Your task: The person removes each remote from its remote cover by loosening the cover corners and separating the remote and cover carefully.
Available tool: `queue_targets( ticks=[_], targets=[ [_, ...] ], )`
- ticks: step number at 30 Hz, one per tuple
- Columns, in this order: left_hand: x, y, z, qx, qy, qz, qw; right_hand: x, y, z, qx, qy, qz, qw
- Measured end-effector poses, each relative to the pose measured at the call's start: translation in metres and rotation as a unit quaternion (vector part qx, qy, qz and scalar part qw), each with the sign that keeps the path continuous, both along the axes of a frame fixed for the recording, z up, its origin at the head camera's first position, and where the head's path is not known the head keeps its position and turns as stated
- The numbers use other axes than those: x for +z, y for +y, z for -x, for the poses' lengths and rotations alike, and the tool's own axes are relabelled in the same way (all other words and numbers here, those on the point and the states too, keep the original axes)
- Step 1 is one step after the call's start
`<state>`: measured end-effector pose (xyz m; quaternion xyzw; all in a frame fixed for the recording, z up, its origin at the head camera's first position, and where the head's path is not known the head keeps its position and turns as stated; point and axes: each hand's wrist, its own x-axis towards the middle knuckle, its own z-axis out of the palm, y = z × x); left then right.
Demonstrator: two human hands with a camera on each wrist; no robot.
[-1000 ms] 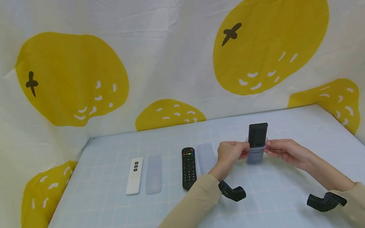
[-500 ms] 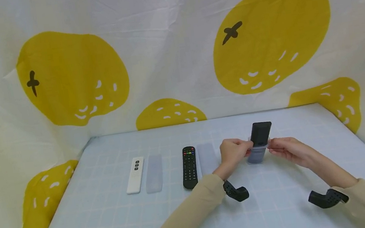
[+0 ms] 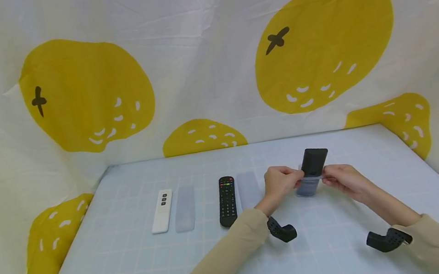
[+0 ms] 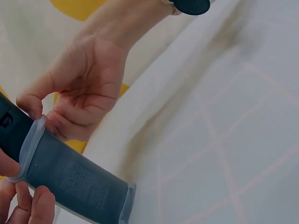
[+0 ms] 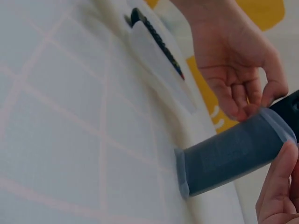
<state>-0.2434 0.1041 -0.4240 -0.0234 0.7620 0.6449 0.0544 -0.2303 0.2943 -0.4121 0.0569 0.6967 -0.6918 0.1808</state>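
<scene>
A dark remote control (image 3: 315,161) stands tilted over the table, its lower part inside a translucent silicone cover (image 3: 308,187). The upper part sticks out bare. My left hand (image 3: 279,184) pinches the cover's rim on the left side, and my right hand (image 3: 346,181) pinches the rim on the right. Both wrist views show the thick rolled rim of the cover (image 4: 77,177) partway along the remote, with small print faintly visible through it. In the right wrist view the cover's closed end (image 5: 182,173) is at or close to the tablecloth.
Left of my hands lie a black remote with many buttons (image 3: 227,203) and a flat translucent cover (image 3: 248,188), partly behind my left arm. Farther left are a white remote (image 3: 162,211) and another translucent cover (image 3: 185,208). A patterned curtain (image 3: 203,79) hangs behind the table.
The remote in its cover has shifted slightly right and leans more to the right. Both hands keep their pinch on the rim; the left has moved slightly right with it.
</scene>
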Motion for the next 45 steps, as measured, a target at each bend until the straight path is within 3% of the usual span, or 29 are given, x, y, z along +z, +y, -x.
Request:
queue_targets(
  ticks=[6, 16, 33, 39, 45],
  targets=[
    [0.001, 0.000, 0.004, 0.004, -0.016, -0.002, 0.9999, -0.004, -0.003, 0.001, -0.022, 0.033, -0.028, 0.9988],
    [-0.003, 0.004, 0.003, 0.000, -0.038, -0.003, 0.9993, -0.010, -0.005, -0.005, -0.058, 0.034, -0.013, 0.9977],
    [-0.017, 0.004, 0.003, -0.001, -0.037, -0.023, 0.9990, -0.022, -0.007, -0.003, -0.073, 0.020, 0.004, 0.9971],
    [-0.020, 0.005, 0.002, 0.008, -0.035, -0.029, 0.9989, -0.026, -0.007, -0.003, -0.078, 0.021, -0.020, 0.9965],
    [-0.022, 0.006, 0.003, 0.018, -0.039, -0.018, 0.9989, -0.030, -0.008, -0.002, -0.089, 0.023, -0.006, 0.9957]
  ],
)
